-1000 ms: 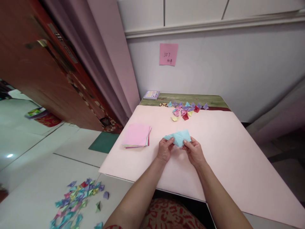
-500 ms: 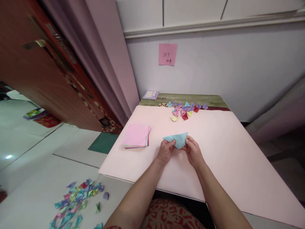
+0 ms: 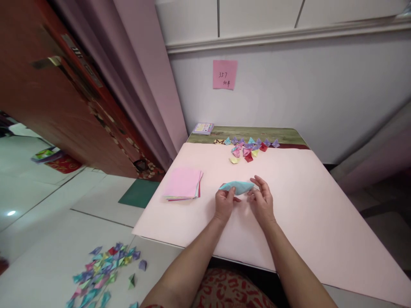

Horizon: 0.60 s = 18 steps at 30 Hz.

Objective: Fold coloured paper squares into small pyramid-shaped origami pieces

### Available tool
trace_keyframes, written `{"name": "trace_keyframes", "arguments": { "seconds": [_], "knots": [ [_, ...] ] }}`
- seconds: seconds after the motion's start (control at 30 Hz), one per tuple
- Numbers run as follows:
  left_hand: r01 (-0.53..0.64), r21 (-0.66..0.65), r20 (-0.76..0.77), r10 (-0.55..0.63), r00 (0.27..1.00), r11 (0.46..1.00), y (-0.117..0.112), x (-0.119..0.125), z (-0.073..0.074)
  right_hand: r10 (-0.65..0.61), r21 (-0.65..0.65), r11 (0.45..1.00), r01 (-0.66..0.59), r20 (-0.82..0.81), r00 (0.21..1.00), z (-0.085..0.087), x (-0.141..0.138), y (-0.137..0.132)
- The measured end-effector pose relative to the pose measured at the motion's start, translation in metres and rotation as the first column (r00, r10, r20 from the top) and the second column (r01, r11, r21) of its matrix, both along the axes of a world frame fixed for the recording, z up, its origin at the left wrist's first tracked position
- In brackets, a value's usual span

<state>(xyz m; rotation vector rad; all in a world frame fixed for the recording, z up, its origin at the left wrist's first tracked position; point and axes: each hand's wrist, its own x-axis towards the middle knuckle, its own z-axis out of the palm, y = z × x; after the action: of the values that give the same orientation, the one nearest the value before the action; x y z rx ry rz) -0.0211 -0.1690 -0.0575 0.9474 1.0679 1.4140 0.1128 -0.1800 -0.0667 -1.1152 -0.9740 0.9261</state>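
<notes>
A light blue sheet of folded paper (image 3: 239,187) is held above the near middle of the pink table top, seen almost along its edge as a narrow boat shape. My left hand (image 3: 225,202) pinches it, thumb on the near face and fingers behind. At the paper's right tip is my right hand (image 3: 261,201), its thumb and a finger loosely closed on the corner while other fingers are raised. Left of my hands lies a stack of square coloured paper (image 3: 183,182), a pink sheet on top. Beyond them sits a group of small folded paper pieces (image 3: 248,149).
A small pile of cards (image 3: 203,128) lies at the table's far left corner. Many folded paper pieces (image 3: 105,267) are scattered on the floor at lower left. A pink note (image 3: 224,74) is stuck to the wall. A red door (image 3: 54,90) and purple curtain (image 3: 141,64) stand left.
The blue paper has tipped from showing a broad triangular face to a narrower, curved edge-on shape. My right hand's fingers have loosened and lifted; my left hand keeps its pinch.
</notes>
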Motion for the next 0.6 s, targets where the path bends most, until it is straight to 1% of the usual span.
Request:
{"name": "trace_keyframes", "arguments": {
  "seconds": [0.07,0.1,0.17,0.23,0.3,0.33,0.37,0.43,0.5,0.53,0.6],
  "knots": [
    [-0.048,0.166,-0.163,0.075,0.984,0.985,-0.001,-0.004,0.002,-0.014,-0.041,0.999,0.011,-0.070,0.997,0.000,0.000,0.000],
    [-0.026,0.266,-0.240,0.092,0.966,0.964,-0.002,-0.007,0.003,-0.026,-0.066,0.998,0.020,-0.092,0.995,0.001,0.001,0.001],
    [0.079,0.422,-0.381,0.097,0.919,0.903,-0.002,-0.012,0.005,-0.027,-0.101,0.995,0.016,-0.106,0.994,0.000,0.003,0.001],
    [0.189,0.490,-0.509,0.103,0.854,0.851,-0.002,-0.016,0.006,-0.045,-0.087,0.995,0.040,-0.049,0.998,0.000,0.008,0.002],
    [0.261,0.509,-0.610,0.129,0.782,0.820,-0.002,-0.018,0.005,-0.069,-0.016,0.997,0.072,0.128,0.989,0.000,0.015,0.002],
    [0.292,0.511,-0.653,0.144,0.744,0.809,-0.003,-0.019,0.005,-0.075,0.030,0.997,0.070,0.253,0.965,0.000,0.019,0.002],
    [0.322,0.511,-0.693,0.160,0.703,0.797,-0.004,-0.020,0.004,-0.063,0.065,0.997,0.041,0.383,0.922,0.000,0.024,0.002],
    [0.381,0.506,-0.764,0.197,0.615,0.773,-0.006,-0.021,0.001,0.016,0.072,0.995,-0.071,0.585,0.811,0.000,0.031,0.001],
    [0.434,0.491,-0.816,0.224,0.533,0.755,-0.009,-0.022,-0.002,0.108,0.033,0.982,-0.186,0.709,0.697,0.001,0.036,0.001],
    [0.450,0.483,-0.831,0.230,0.506,0.751,-0.010,-0.022,-0.003,0.137,0.015,0.974,-0.225,0.751,0.646,0.001,0.037,0.001],
    [0.461,0.464,-0.847,0.226,0.482,0.756,-0.012,-0.023,-0.005,0.150,-0.001,0.966,-0.257,0.813,0.563,0.002,0.038,0.000]
  ]
}}
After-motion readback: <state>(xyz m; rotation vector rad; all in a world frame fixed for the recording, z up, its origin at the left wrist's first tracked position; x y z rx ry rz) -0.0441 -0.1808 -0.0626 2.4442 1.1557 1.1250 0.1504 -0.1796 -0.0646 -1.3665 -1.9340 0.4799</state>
